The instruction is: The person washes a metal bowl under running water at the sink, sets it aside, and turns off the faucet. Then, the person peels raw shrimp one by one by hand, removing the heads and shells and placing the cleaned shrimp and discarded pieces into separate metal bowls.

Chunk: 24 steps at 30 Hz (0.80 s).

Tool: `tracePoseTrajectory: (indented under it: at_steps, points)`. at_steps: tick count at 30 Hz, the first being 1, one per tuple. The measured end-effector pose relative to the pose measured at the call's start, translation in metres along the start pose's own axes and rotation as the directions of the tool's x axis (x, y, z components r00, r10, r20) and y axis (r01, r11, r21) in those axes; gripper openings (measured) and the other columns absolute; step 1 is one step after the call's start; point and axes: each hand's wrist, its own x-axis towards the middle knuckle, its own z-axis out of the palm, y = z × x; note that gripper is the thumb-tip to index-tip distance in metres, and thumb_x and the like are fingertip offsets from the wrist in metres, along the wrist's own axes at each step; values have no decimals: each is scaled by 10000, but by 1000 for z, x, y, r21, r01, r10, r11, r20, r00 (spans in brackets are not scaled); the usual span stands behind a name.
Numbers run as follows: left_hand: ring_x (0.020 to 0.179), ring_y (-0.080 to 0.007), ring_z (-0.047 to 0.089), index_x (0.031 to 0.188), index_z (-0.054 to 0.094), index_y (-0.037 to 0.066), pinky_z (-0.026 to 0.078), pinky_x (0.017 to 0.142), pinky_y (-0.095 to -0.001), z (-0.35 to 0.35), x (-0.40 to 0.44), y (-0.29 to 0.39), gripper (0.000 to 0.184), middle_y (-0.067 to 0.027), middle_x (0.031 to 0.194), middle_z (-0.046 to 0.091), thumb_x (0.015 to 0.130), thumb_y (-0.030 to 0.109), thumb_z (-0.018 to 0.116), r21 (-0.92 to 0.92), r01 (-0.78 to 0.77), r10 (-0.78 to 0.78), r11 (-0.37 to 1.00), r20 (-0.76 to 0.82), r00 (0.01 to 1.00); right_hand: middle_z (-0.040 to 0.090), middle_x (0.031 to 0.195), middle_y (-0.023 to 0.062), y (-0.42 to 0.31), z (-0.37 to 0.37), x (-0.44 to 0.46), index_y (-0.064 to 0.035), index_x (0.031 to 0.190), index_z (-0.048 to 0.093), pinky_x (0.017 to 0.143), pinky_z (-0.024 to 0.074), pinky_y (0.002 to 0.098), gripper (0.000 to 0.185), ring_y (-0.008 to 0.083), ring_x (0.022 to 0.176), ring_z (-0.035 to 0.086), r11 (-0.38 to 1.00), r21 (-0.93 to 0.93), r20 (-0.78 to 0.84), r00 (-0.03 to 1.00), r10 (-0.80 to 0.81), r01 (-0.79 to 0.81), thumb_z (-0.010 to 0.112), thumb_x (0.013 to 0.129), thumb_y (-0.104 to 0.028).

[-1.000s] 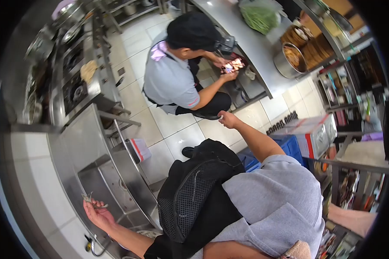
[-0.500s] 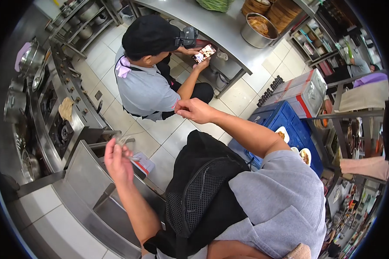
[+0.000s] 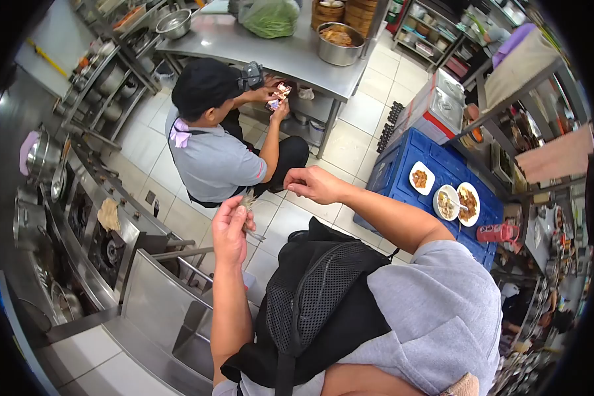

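Currently, on my remote feed: one greyish, translucent, whiskered prawn (image 3: 249, 202), seemingly still whole, pinched by the bare left hand (image 3: 230, 232). Bare right hand (image 3: 317, 184): apart, fingers curled; whether fully closed, I cannot tell.

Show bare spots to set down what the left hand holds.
Free: the drainboard beside the stove; the front strip of the table before the greens; the blue lid between box and small plate. Crowded: the table's end with pot and steamers; the lid around bowl, large plate and red container.
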Motion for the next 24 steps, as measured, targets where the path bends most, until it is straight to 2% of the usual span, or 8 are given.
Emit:
tracePoseTrajectory:
  at_steps: [3,5,10,13,15,19,22,24]
  points:
    - [682,-101,558,1193,581,-22,484,626,-263,18,5,-2,244,-60,864,633,977,89,604,13,24,-25,1000,113,993,658,773,104,-14,-6,-35,-22,1002,640,666,515,360,164,221,703,658,997,52,-88,995,56,-51,587,962,-172]
    - [676,-98,559,1187,582,-26,484,622,-260,29,5,-4,242,-60,867,636,975,87,611,23,52,-56,998,227,972,650,767,95,-15,-8,-60,-21,996,641,664,513,351,153,198,692,647,997,17,-140,987,79,-77,588,964,-161]
    - [671,-95,563,1171,590,-23,486,622,-255,44,-3,-9,229,-60,858,638,981,101,618,55,76,-90,996,348,933,624,740,71,-1,-8,-121,-17,1007,647,655,499,323,151,153,680,612,972,107,-317,919,234,-211,577,971,-146]
    - [666,-95,561,1170,590,-23,487,621,-256,40,-12,-7,224,-58,854,635,982,98,613,52,63,-77,997,339,938,610,732,57,-5,-12,-140,-7,1005,646,643,488,307,148,135,674,593,942,165,-330,884,331,-292,571,969,-129]
    - [666,-96,561,1170,590,-23,487,620,-256,34,-16,-4,224,-57,852,634,982,97,611,37,49,-58,998,324,944,599,728,50,-10,-13,-140,3,1001,643,632,480,295,146,122,671,579,940,182,-322,886,334,-289,570,966,-119]
    - [668,-98,559,1175,588,-27,484,616,-257,19,-26,5,225,-57,852,629,982,88,604,34,18,-27,999,281,959,603,737,51,-17,-9,-116,-1,999,645,635,486,299,149,124,673,580,953,84,-282,910,303,-291,580,968,-132]
    - [686,-110,545,1206,561,-23,472,639,-282,5,-25,4,266,-58,852,615,984,118,600,50,10,-22,999,243,970,653,784,70,-11,3,-82,-18,1016,649,667,510,322,161,156,704,629,989,71,-203,968,145,-133,588,969,-160]
    - [685,-114,546,1207,560,-23,473,640,-287,-3,-23,5,267,-60,853,616,983,117,600,39,15,-23,999,204,979,662,794,76,-7,11,-56,-18,1024,647,669,512,328,170,165,707,638,993,66,-136,985,109,-101,589,971,-169]
